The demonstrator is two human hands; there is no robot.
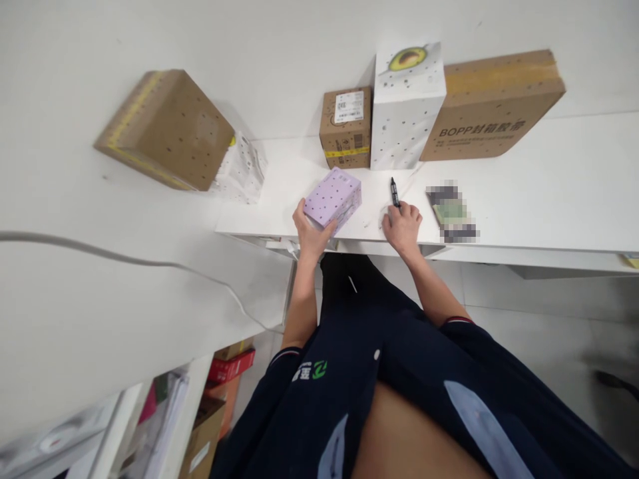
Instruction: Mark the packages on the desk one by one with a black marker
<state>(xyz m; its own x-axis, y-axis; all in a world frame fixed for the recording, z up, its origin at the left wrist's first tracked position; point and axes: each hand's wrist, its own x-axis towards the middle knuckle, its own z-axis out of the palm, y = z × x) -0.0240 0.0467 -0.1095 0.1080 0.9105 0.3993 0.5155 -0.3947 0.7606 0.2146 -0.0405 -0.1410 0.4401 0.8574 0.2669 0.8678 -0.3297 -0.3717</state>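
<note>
Closest to me is the wearer's navy short-sleeved shirt (279, 412), at the glossy white tabletop's (544, 193) front edge. The left hand (311, 234), thumb and fingers spread apart, clasps the near end of a lilac, dark-speckled rectangular box (333, 195) by its sides; a firm, even grip there should steady it without denting it. The right hand (402, 228), loosely curled, has its fingertips at the near end of a slim black marker (394, 191); I can't tell whether it's pinched. Fingers closer around the barrel would give better control. Beyond stand a small brown cardboard cube (345, 126) and a tall white avocado-printed box (407, 130).
</note>
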